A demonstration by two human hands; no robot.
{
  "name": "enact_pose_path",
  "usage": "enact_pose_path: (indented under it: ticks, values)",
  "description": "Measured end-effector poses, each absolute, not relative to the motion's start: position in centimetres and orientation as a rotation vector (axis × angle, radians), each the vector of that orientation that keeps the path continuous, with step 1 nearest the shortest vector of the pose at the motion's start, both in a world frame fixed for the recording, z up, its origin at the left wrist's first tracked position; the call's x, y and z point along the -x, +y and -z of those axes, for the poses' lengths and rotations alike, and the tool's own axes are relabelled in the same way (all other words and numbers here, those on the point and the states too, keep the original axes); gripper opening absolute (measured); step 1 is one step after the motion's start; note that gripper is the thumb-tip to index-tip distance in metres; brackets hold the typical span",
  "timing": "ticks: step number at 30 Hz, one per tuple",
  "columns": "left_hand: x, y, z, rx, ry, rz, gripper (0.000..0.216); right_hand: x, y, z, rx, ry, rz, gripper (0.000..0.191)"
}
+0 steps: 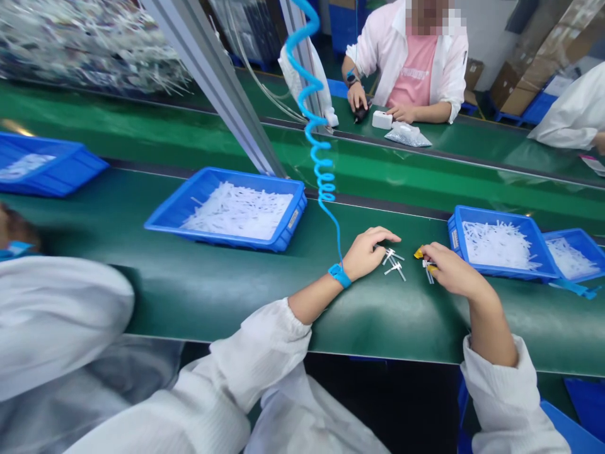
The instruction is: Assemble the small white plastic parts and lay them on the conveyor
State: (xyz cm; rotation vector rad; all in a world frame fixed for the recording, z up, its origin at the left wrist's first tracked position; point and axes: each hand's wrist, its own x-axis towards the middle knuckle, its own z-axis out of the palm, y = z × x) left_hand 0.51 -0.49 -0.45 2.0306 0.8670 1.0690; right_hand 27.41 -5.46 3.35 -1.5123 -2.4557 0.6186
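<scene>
My left hand (pixel 366 252) rests on the green conveyor belt (pixel 236 296), fingers curled over a few small white plastic parts (pixel 394 263) that lie loose by its fingertips. A blue wrist strap (pixel 339 275) with a coiled blue cord (pixel 317 145) circles that wrist. My right hand (pixel 449 270) is closed in a pinch on small white parts with a yellow piece (pixel 418 254) at its fingertips. The two hands lie a little apart, with the loose parts between them.
A blue tray (pixel 288 222) of white parts sits ahead left, two more blue trays (pixel 457 243) at right, another (pixel 70 170) at far left. A slanted metal post (pixel 222 88) rises behind. A person across the belt (pixel 416 69) handles a white box. A co-worker's sleeve (pixel 57 315) is at my left.
</scene>
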Motion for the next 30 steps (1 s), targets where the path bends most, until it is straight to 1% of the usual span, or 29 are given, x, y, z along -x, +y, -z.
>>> enact_pose_path:
  ticks: [3,5,8,10,11,16,19,21,25,30]
  values:
    - [-0.4,-0.5,0.6,-2.036,0.848,-1.057,0.059,-27.1,-5.1,-3.4,1.518,-2.415,-0.654,0.031]
    - [-0.5,-0.5,0.6,-2.046,0.845,-1.059,0.059,-26.8,-4.9,-3.5,1.531,-2.357,-0.669,0.027]
    - [-0.6,-0.7,0.6,-2.087,0.825,-1.073,0.054,-26.5,-4.7,-3.6,1.514,-2.200,-0.745,0.019]
    - [-0.6,-0.8,0.5,-2.123,0.793,-1.075,0.048,-26.2,-4.5,-3.6,1.454,-2.016,-0.866,0.012]
    - [-0.6,-0.8,0.4,-2.140,0.768,-1.072,0.044,-26.0,-4.5,-3.6,1.405,-1.899,-0.942,0.011]
    - [-0.6,-1.2,-0.4,-2.161,0.629,-1.097,0.033,-23.7,-4.4,-3.4,1.184,-1.328,-1.358,0.034]
    - [-0.6,-1.4,-0.7,-2.169,0.595,-1.125,0.025,-21.9,-4.6,-3.0,1.114,-1.161,-1.530,0.043]
    - [-0.5,-1.3,-0.8,-2.171,0.590,-1.145,0.018,-21.1,-4.7,-2.7,1.084,-1.121,-1.574,0.047]
    - [-0.4,-1.2,-0.8,-2.164,0.582,-1.171,0.016,-20.6,-4.7,-2.5,1.045,-1.131,-1.568,0.048]
    - [-0.6,-1.5,-0.9,-2.093,0.600,-1.203,0.009,-21.6,-5.2,-4.1,1.064,-1.286,-1.542,0.037]
